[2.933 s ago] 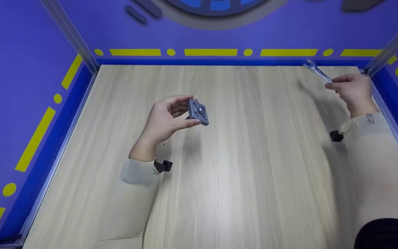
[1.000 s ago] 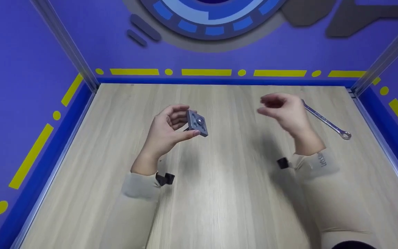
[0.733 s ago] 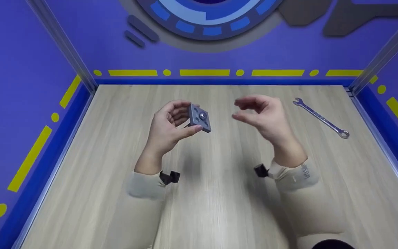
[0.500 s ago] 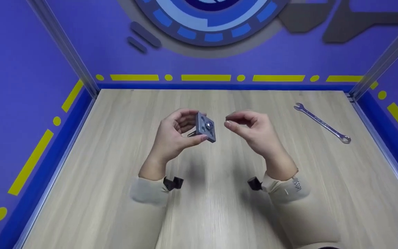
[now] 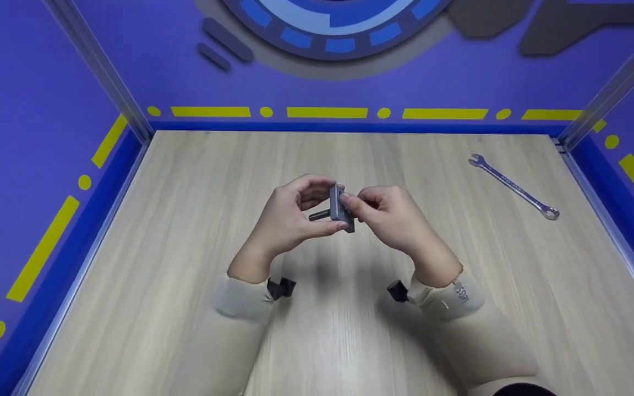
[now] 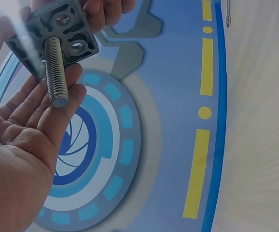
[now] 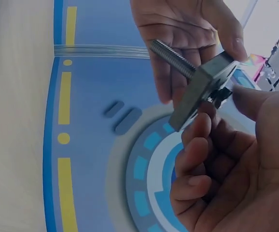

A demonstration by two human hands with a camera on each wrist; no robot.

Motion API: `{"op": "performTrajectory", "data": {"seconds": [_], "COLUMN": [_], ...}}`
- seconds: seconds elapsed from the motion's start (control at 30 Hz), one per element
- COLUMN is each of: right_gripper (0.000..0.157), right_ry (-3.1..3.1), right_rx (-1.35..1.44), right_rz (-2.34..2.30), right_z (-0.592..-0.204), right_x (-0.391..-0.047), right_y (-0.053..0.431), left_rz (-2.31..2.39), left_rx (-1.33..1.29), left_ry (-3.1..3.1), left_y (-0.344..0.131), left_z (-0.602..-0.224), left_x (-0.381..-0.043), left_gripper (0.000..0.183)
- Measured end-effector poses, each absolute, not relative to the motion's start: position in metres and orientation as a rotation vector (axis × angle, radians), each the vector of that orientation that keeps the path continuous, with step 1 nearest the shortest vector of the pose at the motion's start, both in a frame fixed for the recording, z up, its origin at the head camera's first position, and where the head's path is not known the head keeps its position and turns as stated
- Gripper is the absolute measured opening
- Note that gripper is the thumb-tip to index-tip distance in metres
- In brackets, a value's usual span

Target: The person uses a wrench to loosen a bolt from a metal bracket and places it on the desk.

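Above the table, my left hand (image 5: 281, 225) holds a square grey plate (image 5: 335, 206) by its edges, thumb below and fingers above. A threaded bolt (image 6: 56, 72) passes through the plate, its shank pointing back toward my left palm. Holes and slots show in the plate's underside in the left wrist view. My right hand (image 5: 399, 223) pinches the bolt's head (image 7: 220, 96) on the other face with thumb and fingers; the fingers hide most of it in the head view. A combination wrench (image 5: 515, 188) lies on the table at the right, apart from both hands.
The wood-grain table (image 5: 185, 192) is bounded by blue-purple panels (image 5: 317, 82) with yellow markings at the back and sides. Metal frame posts (image 5: 102, 71) stand at the corners. Black wrist cameras (image 5: 398, 291) sit at both cuffs.
The right hand laid the wrench on the table at the right, then moved left to the plate and took the bolt's head. The left hand shifted right, turning the plate more edge-on.
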State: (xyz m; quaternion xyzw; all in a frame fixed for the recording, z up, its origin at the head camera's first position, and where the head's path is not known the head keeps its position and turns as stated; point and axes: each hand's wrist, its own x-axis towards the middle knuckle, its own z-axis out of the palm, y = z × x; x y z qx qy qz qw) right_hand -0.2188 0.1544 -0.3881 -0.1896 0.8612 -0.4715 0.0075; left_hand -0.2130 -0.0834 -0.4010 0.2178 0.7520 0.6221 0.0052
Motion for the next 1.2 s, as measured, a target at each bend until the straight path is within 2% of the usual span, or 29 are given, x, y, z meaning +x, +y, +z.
{"op": "performTrajectory", "data": {"seconds": [0.1,0.3,0.47,0.6,0.7,0.83,0.93,1.07,1.2], "right_gripper": [0.033,0.007,0.02,0.023,0.023,0.016,0.028,0.032,0.022], "right_ry": [2.694,2.659,2.659,2.662,2.678,2.728,2.738,2.722,2.689], "right_rx": [-0.615,-0.771,-1.034,-1.143,-1.053,-0.735,-0.553,-0.513,-0.555], "right_rz": [-1.432,-1.448,-1.48,-1.465,-1.464,-1.468,-1.435,-1.392,-1.406], "right_z": [-0.385,-0.381,-0.382,-0.38,-0.378,-0.377,-0.378,-0.378,-0.378], "right_x": [-0.217,-0.215,-0.215,-0.215,-0.214,-0.216,-0.217,-0.217,-0.216], "right_y": [0.156,0.163,0.167,0.169,0.171,0.17,0.168,0.165,0.164], "left_rz": [1.915,1.916,1.926,1.927,1.918,1.908,1.91,1.913,1.902], "left_rx": [0.69,0.672,0.674,0.682,0.677,0.665,0.671,0.684,0.68], "left_ry": [2.376,2.344,2.307,2.303,2.322,2.348,2.349,2.341,2.35], "left_y": [-0.084,-0.086,-0.086,-0.086,-0.087,-0.088,-0.087,-0.085,-0.085], "left_z": [-0.401,-0.402,-0.403,-0.402,-0.402,-0.401,-0.402,-0.403,-0.403], "left_x": [-0.212,-0.212,-0.214,-0.214,-0.213,-0.212,-0.212,-0.211,-0.211], "left_gripper": [0.067,0.068,0.069,0.069,0.068,0.068,0.069,0.068,0.068]}}
